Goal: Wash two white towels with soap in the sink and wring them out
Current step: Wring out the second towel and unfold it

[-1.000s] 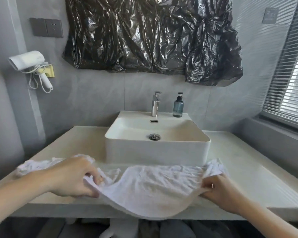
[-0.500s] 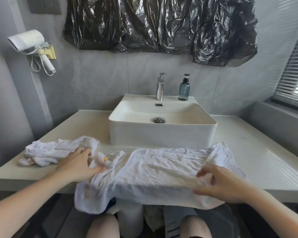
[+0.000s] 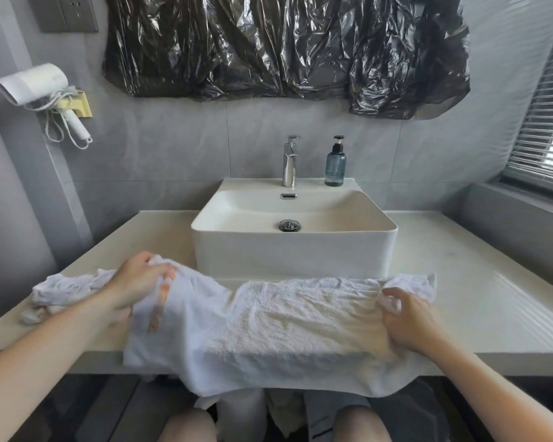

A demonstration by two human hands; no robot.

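Observation:
A white towel lies spread across the counter's front edge, its lower part hanging over. My left hand grips the towel's left end, where an orange-printed label shows. My right hand grips its right end, fingers curled into the cloth. A second white towel lies crumpled on the counter to the left, partly behind my left forearm. The white basin stands just behind the spread towel, empty and dry-looking. A blue soap pump bottle stands on the basin's back rim, right of the chrome tap.
The pale counter runs wide on both sides of the basin. A white hair dryer hangs on the left wall. Black plastic sheeting covers the wall above. A window with blinds is at right. My knees show below the counter.
The towel, earlier held up sagging between my hands, has been laid flat on the counter edge. Both hands shifted along its ends and now grip them; the view tilted down.

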